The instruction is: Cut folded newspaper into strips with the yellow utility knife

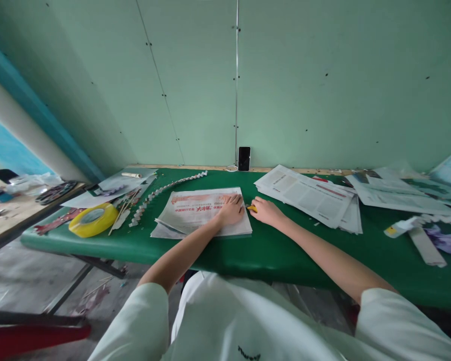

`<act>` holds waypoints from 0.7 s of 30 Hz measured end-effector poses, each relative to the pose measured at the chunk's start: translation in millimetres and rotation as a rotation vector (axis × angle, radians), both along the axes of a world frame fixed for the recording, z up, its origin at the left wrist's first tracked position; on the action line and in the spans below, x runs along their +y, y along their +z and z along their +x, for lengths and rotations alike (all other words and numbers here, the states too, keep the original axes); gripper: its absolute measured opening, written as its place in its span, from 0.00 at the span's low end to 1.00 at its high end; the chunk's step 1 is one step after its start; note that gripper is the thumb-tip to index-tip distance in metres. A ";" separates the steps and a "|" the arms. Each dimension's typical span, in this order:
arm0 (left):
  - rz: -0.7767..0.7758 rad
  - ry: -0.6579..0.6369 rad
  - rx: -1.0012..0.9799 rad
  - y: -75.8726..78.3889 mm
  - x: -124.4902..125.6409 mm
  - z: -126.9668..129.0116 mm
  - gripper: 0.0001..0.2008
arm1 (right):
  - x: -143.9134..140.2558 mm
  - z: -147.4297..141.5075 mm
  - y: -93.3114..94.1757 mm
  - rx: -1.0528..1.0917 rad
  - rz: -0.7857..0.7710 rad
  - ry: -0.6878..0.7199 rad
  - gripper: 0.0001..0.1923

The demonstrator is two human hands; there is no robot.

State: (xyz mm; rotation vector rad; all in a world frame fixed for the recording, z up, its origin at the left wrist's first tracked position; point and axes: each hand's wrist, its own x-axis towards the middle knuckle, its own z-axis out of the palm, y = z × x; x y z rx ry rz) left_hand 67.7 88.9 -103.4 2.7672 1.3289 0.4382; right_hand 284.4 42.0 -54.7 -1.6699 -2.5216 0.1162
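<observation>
Newspaper (201,213) lies pinned flat under the open left hand (231,209) so the right hand (265,210), gripping a yellow cutter (251,208), can work its edge.

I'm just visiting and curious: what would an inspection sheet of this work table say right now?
Surface: green table, much of it covered with paper.
Job's things: newspaper stack in front of the person; small yellow tool at its right edge.
Clutter: yellow tape roll, folded paper chain, second newspaper pile, loose sheets and scraps at far right.
Hands: left hand pressed flat on the newspaper stack; right hand closed on the yellow tool.
Cables: thin white loop beside the phone; hard to tell more.
Surroundings: pale green wall; the phone leans on it; another cluttered table at left.
</observation>
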 end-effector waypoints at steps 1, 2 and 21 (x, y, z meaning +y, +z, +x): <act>0.002 -0.001 0.000 -0.4 0.3 -0.2 0.31 | -0.1 -0.2 0.3 -0.002 0.005 -0.002 0.12; 0.006 -0.001 -0.003 -1.2 0.9 -0.4 0.31 | -0.3 -0.4 0.5 -0.006 0.009 -0.002 0.13; 0.025 0.001 -0.007 -7.7 4.9 -0.3 0.31 | 3.3 -4.5 3.2 -0.028 0.014 -0.033 0.13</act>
